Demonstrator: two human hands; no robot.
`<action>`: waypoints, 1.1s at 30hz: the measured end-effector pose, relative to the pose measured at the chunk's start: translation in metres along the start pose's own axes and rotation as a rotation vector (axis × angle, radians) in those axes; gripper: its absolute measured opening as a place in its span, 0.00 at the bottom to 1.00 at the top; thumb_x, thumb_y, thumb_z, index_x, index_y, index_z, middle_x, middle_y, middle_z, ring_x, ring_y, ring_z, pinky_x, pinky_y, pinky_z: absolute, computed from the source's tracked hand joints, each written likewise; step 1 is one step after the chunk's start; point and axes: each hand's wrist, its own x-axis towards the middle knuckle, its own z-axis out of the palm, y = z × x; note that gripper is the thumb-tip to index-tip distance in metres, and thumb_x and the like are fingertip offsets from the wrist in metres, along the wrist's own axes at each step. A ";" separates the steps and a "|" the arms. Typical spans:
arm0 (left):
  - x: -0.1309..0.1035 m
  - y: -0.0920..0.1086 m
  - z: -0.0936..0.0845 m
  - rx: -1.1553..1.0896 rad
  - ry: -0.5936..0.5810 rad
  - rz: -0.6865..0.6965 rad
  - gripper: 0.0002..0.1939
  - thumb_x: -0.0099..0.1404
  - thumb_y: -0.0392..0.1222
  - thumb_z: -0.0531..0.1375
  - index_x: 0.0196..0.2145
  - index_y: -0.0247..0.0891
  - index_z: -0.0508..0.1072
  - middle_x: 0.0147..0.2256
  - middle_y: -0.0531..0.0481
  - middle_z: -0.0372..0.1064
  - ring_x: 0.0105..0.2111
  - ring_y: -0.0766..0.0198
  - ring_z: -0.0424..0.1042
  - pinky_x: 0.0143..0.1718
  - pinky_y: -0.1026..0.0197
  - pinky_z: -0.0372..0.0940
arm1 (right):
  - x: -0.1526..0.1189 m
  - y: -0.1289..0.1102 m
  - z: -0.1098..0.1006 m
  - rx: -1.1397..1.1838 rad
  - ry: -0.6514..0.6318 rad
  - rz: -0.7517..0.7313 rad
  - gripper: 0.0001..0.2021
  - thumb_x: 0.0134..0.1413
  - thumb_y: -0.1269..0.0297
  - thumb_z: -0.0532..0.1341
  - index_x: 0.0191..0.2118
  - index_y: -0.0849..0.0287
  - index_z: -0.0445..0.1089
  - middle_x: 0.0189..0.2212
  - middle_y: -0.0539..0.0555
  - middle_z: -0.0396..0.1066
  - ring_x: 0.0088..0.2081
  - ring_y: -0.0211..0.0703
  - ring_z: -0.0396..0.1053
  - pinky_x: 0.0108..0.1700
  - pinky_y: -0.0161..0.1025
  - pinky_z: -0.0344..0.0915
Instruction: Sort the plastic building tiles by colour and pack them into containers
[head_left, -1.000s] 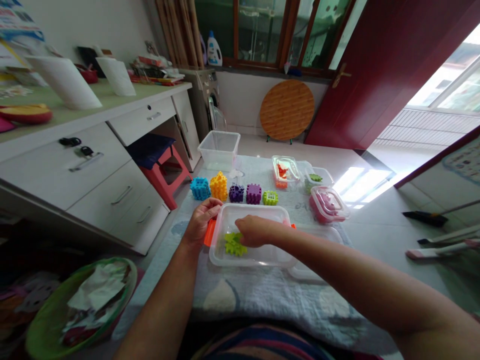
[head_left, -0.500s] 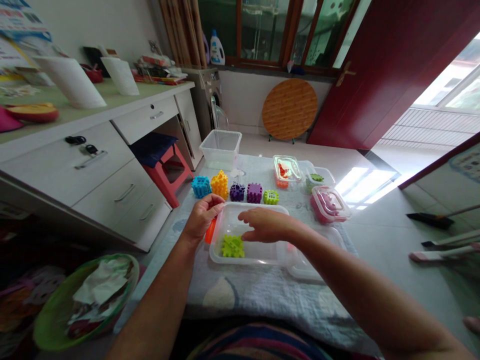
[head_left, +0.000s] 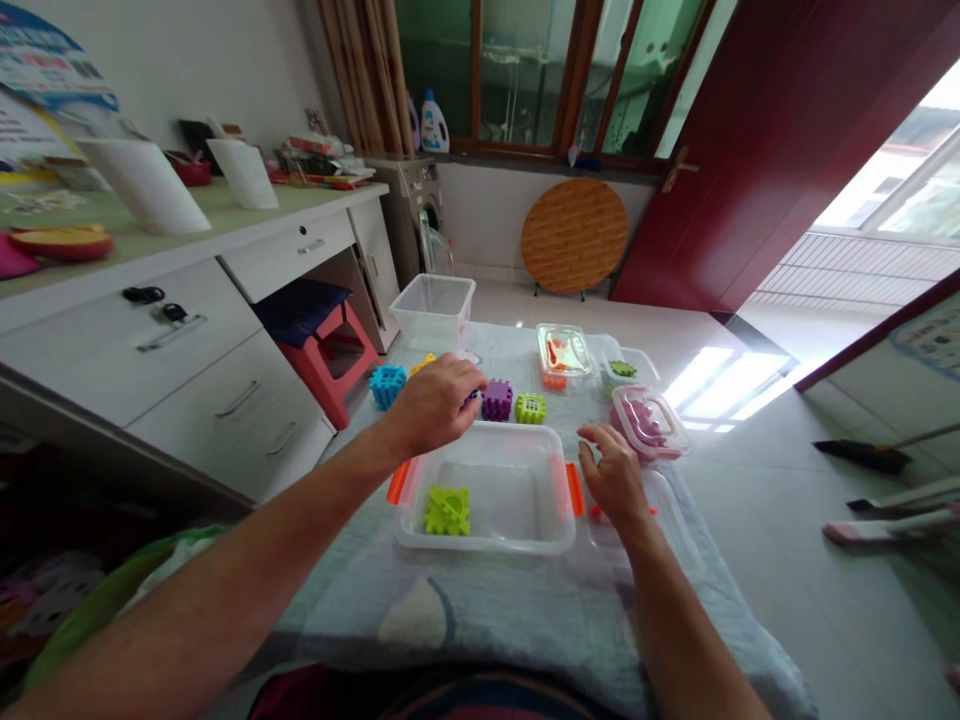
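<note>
My left hand (head_left: 441,402) is bent over the dark purple toy cube (head_left: 473,396), its fingers curled at that cube and hiding most of it. My right hand (head_left: 611,470) hangs in the air with its fingers apart and nothing in them, just right of a clear plastic box (head_left: 517,540). Lime-green jagged puzzle pieces (head_left: 448,511) lie in the box's left part. An orange latch (head_left: 575,489) sticks out at its right side. Behind the box stand a blue cube (head_left: 388,387), a partly covered yellow cube (head_left: 422,364), a purple cube (head_left: 497,400) and a green cube (head_left: 531,408).
A clear lid (head_left: 679,515) lies partly under my right hand. Farther back are a lidded tub with orange pieces (head_left: 564,352), a tub with green pieces (head_left: 624,369) and a pink tub (head_left: 649,422). A tall clear bin (head_left: 433,305) stands at the cloth's far left.
My left hand has left the box's left edge and reached forward to the cubes. My right hand has withdrawn from over the box to its right side. The view has shifted slightly.
</note>
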 end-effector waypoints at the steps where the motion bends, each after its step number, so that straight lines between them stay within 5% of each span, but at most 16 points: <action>1: 0.012 0.002 0.008 0.020 -0.058 0.021 0.09 0.46 0.29 0.66 0.25 0.40 0.75 0.32 0.44 0.69 0.48 0.46 0.62 0.55 0.49 0.53 | 0.000 0.000 0.001 -0.020 0.005 -0.016 0.11 0.58 0.67 0.52 0.39 0.59 0.71 0.38 0.60 0.73 0.44 0.49 0.69 0.50 0.47 0.66; 8: 0.083 -0.018 0.071 0.672 -0.477 0.076 0.11 0.40 0.26 0.67 0.22 0.38 0.74 0.30 0.42 0.73 0.43 0.44 0.68 0.49 0.48 0.57 | -0.002 0.000 -0.012 -0.001 0.032 -0.033 0.10 0.60 0.67 0.51 0.36 0.58 0.70 0.35 0.57 0.73 0.40 0.47 0.70 0.45 0.43 0.67; 16: 0.115 -0.063 0.120 0.960 -0.619 -0.078 0.17 0.29 0.40 0.77 0.16 0.39 0.74 0.22 0.46 0.72 0.35 0.51 0.73 0.39 0.56 0.63 | -0.007 0.011 -0.027 -0.019 0.143 0.087 0.11 0.61 0.63 0.51 0.36 0.57 0.71 0.32 0.56 0.73 0.30 0.43 0.69 0.37 0.40 0.67; 24: 0.118 -0.069 0.142 0.993 -0.693 -0.181 0.15 0.29 0.35 0.76 0.13 0.37 0.72 0.23 0.41 0.74 0.38 0.41 0.74 0.42 0.51 0.65 | -0.006 0.019 -0.017 -0.140 -0.120 0.043 0.11 0.59 0.68 0.53 0.40 0.59 0.72 0.39 0.58 0.74 0.43 0.47 0.71 0.49 0.42 0.65; 33: 0.115 -0.059 0.138 1.059 -0.753 -0.159 0.14 0.30 0.32 0.75 0.17 0.34 0.75 0.27 0.38 0.75 0.37 0.42 0.74 0.39 0.50 0.65 | -0.006 0.015 -0.016 -0.315 -0.410 0.090 0.12 0.60 0.66 0.54 0.44 0.61 0.72 0.39 0.57 0.73 0.44 0.45 0.70 0.48 0.37 0.61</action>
